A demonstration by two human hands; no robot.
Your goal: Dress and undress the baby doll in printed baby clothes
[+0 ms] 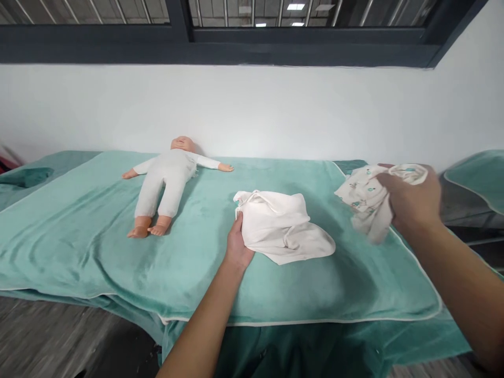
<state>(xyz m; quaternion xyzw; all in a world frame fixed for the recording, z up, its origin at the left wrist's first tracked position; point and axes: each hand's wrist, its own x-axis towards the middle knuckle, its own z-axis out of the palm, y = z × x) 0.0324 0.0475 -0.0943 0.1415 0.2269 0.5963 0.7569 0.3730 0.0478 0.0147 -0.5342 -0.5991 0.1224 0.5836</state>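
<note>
My left hand (239, 247) grips the left edge of a white cloth garment (285, 226), thumb on top and fingers underneath. The garment is bunched, and a bit of coloured print shows at its upper left corner. Over the right end of the bed, my right hand (415, 197) is closed on a crumpled printed baby garment (366, 197), white with small green and reddish figures. Its lower end hangs down, slightly blurred. A baby doll (169, 173) in a white body suit lies on its back to the left, arms spread, apart from both hands.
A green plush blanket (208, 273) with pale piping covers the bed, wrinkled at the left. Behind it rises a white wall (252, 110) below a dark window frame (275, 50). Another green cloth (480, 176) lies at the far right. Grey floor (47, 336) shows at lower left.
</note>
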